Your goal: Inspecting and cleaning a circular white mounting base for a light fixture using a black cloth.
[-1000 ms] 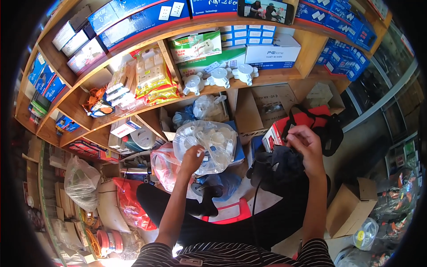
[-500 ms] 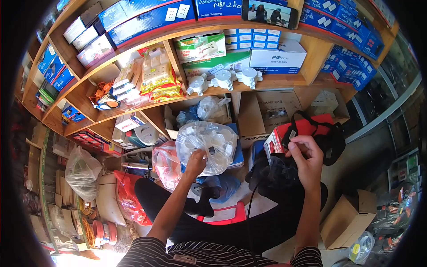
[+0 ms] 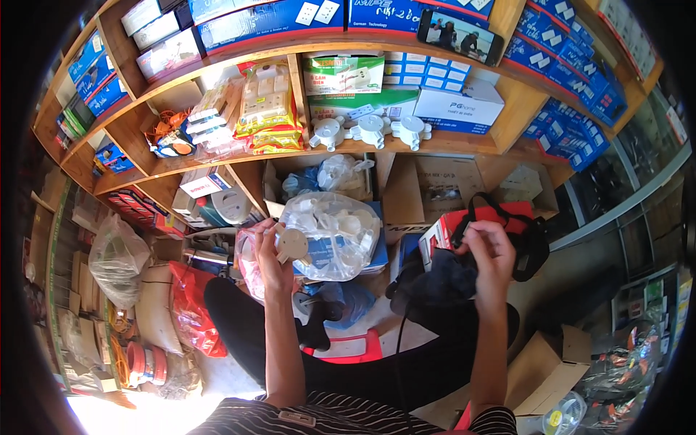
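Observation:
My left hand (image 3: 272,257) is closed on a white round junction box (image 3: 292,244), its disc face turned up. Just right of it lies a clear plastic bag (image 3: 333,232) with several white fittings inside, resting on a blue box (image 3: 373,250). My right hand (image 3: 491,254) pinches a small black piece (image 3: 458,233) that I cannot make out fully, beside a red box (image 3: 444,230) with black straps (image 3: 525,217) over it. Three similar white junction boxes (image 3: 371,131) stand in a row on the shelf ahead.
Wooden shelves (image 3: 239,49) hold boxed goods, with a phone (image 3: 460,36) leaning on the upper one. An open cardboard box (image 3: 547,370) stands at my right. A red plastic bag (image 3: 196,308) and a pink bag (image 3: 250,261) are on the left. A black cable (image 3: 399,348) hangs down the middle.
My left hand has come out of the clear bag and moved left, now with a white junction box in it. My right hand keeps its pinch beside the red box.

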Tool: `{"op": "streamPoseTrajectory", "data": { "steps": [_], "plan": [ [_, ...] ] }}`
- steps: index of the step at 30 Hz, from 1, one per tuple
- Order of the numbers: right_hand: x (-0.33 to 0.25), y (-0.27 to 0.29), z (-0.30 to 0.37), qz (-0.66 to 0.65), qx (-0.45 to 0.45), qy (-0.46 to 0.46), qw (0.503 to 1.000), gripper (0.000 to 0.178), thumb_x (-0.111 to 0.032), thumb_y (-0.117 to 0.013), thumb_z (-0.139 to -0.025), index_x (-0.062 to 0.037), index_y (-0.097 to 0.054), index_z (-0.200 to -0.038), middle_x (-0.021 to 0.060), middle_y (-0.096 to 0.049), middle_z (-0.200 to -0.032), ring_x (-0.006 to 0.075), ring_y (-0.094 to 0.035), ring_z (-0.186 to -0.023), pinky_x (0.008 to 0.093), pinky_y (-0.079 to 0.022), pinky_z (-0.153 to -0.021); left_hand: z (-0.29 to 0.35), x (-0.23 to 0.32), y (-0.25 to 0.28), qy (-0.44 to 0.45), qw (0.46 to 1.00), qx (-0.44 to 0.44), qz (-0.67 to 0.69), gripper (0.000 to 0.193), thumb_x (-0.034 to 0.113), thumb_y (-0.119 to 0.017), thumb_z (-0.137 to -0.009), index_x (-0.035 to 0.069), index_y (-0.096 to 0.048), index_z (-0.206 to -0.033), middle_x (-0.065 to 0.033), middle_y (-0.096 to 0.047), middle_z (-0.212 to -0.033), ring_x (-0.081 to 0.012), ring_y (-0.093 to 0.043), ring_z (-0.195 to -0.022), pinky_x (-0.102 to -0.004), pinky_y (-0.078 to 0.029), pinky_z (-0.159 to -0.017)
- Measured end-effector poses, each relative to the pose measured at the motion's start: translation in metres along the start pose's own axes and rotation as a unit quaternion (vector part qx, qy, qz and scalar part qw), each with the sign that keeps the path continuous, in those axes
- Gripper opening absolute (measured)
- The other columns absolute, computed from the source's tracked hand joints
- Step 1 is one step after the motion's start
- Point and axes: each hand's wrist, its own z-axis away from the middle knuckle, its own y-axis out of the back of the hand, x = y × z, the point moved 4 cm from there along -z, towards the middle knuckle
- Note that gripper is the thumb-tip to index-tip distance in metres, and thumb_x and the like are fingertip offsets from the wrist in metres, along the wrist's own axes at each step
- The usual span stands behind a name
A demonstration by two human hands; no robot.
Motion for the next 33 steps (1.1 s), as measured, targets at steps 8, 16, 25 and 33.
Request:
{"op": "streamPoseTrajectory", "data": {
  "steps": [8,16,25,33],
  "plan": [
    [-0.012,-0.148,0.034,0.220,-0.077,0.326,0.916,0.036,-0.017,-0.071,-0.092,-0.0048,-0.062,-0.124,0.0160,-0.060,-0.126,0.0313,-0.058,-0.119,0.0475,-0.041,-0.107,0.088,0.002,-0.147,0.028,0.966,-0.202,0.159,0.033,0.016,-0.055,-0.101,0.007,-0.051,-0.132,-0.0125,-0.063,-0.117,-0.0208,-0.063,-0.106,-0.0339,-0.052,-0.095],
    [0.014,-0.146,0.049,0.218,-0.131,0.261,0.931,0.048,-0.016,-0.066,-0.090,-0.0035,-0.059,-0.136,0.0181,-0.049,-0.149,0.0383,-0.042,-0.143,0.0586,-0.026,-0.118,0.105,0.004,-0.132,0.076,0.972,-0.178,0.132,0.035,0.027,-0.050,-0.099,0.008,-0.049,-0.129,-0.0126,-0.061,-0.121,-0.0215,-0.062,-0.110,-0.0325,-0.050,-0.098],
    [0.038,-0.163,0.070,0.147,-0.228,0.216,0.938,0.046,-0.011,-0.059,-0.096,-0.0004,-0.055,-0.141,0.0177,-0.048,-0.152,0.0351,-0.043,-0.144,0.0505,-0.026,-0.120,0.074,0.005,-0.090,0.061,0.982,-0.118,0.133,0.032,0.030,-0.042,-0.106,0.010,-0.047,-0.131,-0.0116,-0.059,-0.125,-0.0259,-0.059,-0.116,-0.0423,-0.052,-0.100],
    [0.045,-0.131,0.046,0.106,-0.137,0.148,0.974,0.039,-0.013,-0.058,-0.100,0.0007,-0.060,-0.136,0.0197,-0.052,-0.149,0.0368,-0.044,-0.143,0.0432,-0.034,-0.116,0.107,-0.013,-0.120,0.071,0.980,-0.151,0.110,0.019,0.016,-0.055,-0.100,0.006,-0.055,-0.116,-0.0083,-0.062,-0.117,-0.0176,-0.062,-0.106,-0.0302,-0.050,-0.093]
  ]
}}
